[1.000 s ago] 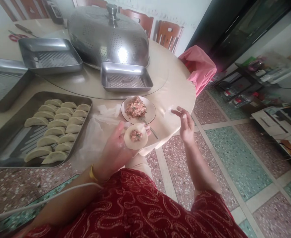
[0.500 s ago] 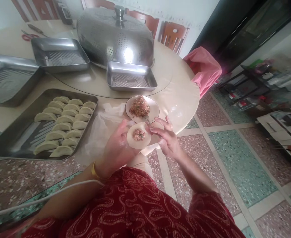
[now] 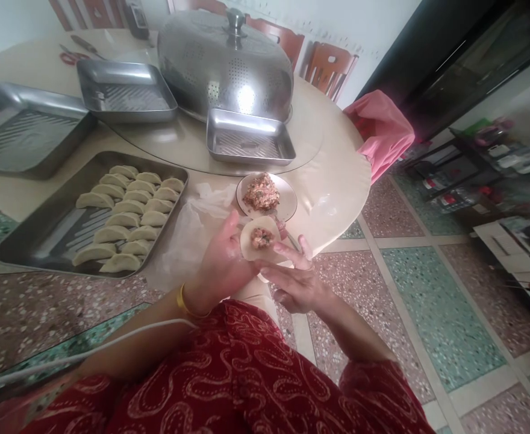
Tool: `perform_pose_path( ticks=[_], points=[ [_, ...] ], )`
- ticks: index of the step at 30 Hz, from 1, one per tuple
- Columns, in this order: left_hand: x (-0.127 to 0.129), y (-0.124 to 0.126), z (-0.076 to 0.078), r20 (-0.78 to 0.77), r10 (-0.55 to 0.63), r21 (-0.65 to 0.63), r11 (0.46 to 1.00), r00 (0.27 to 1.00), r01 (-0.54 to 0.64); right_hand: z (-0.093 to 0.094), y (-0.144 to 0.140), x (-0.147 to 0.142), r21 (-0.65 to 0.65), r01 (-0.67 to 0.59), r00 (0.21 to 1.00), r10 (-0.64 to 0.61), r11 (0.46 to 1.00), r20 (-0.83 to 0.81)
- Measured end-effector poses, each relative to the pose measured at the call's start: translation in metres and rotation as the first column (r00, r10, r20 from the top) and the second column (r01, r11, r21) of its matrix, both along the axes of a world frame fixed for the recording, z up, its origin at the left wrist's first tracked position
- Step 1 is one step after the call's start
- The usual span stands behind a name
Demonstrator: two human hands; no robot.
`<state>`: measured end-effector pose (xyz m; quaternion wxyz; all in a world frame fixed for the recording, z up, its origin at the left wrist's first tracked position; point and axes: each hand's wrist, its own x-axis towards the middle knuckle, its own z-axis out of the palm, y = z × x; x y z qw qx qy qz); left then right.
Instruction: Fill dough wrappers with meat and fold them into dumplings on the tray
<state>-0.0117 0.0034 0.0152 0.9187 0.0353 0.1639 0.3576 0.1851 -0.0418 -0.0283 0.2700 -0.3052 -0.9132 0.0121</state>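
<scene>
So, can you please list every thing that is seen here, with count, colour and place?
dumpling wrapper: one, pale, with filling, in left hand
plate: one, white, holding meat filling, table edge
dumplings: many, pale, on near tray
trays: four, steel, on table
dome cover: one, steel, table centre
plastic sheet: one, clear, beside plate
cloth: one, pink, right of table
chairs: brown, behind table
left hand: holds wrapper
right hand: touches wrapper's near edge

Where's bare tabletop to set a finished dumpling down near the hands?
Bare table lies right of the filling plate, out to the rim, below the pink cloth. The dumpling tray has bare metal along its left side. It is crowded under the left hand, which holds the wrapper, and right hand, by the plastic sheet.
</scene>
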Motion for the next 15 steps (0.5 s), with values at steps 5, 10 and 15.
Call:
perform_pose_path(
  ticks=[5, 10, 15],
  points=[
    [0.003, -0.004, 0.003, 0.08, -0.068, -0.05, 0.996, 0.994, 0.072, 0.012, 0.002, -0.021, 0.162, 0.006, 1.0, -0.007, 0.987, 0.001],
    [0.006, -0.007, -0.006, 0.199, -0.087, -0.019, 0.996, 0.976, 0.092, 0.023, 0.005, -0.033, 0.234, 0.082, 0.997, -0.076, 0.969, -0.034],
    [0.009, -0.008, -0.009, 0.166, -0.057, 0.001, 0.998, 0.984, 0.058, 0.03, 0.014, -0.044, 0.253, 0.245, 0.967, -0.256, 0.936, 0.008]
  ],
)
